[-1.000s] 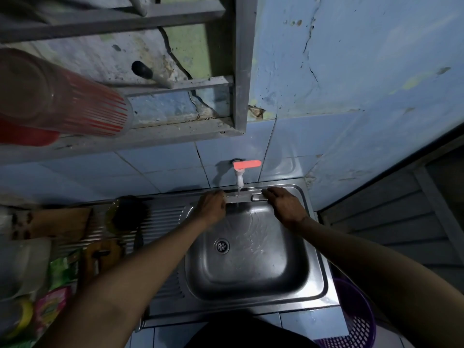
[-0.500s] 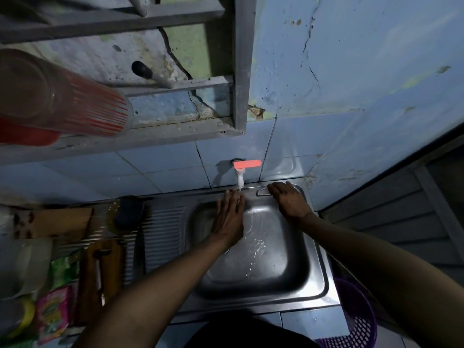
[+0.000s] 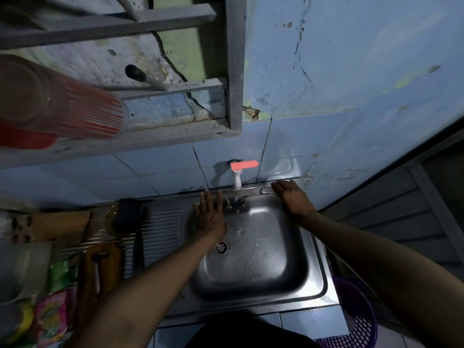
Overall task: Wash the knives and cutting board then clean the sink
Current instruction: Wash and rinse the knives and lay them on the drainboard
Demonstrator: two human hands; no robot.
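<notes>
Dim, bluish; left edge blurred, perhaps wide-angle distortion.

Tap [image 3: 237,175]: right between your hands, white spout, orange-red lever, water running.
Shelf frame [image 3: 233,71]: grey, high above your left hand.
Striped tumbler [image 3: 62,101]: lying up left of you, red lines.
Purple basket [image 3: 356,320]: below your right forearm.
Snack packets [image 3: 54,317]: outside your left arm.

Glossy steel sink [image 3: 319,280] (wet), plastic tap [image 3: 237,175]
</notes>
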